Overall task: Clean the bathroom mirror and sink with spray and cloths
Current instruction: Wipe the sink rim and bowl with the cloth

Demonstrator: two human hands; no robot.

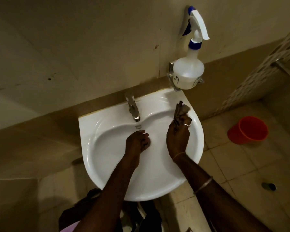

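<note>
Two grips are over the white sink (94, 148) in the middle of the frame. Your left grip (137, 141) sits in the bowl just below the tap (132, 108), under a thin run of water (138, 126). Its fingers are curled in, but I cannot tell whether they close on anything. Your right grip (178, 133), right of centre, is clenched round a scrunched grey-brown cloth (181, 109), which sticks up out of the fist over the sink's right rim. The spray bottle (188, 71), clear with a white trigger and blue collar, stands upright in a metal wall holder (170, 76) at the upper right, just above the sink's back corner. An orange bucket (248, 129) sits on the tiled floor (224, 164) at the right edge, well apart from the sink.
</note>
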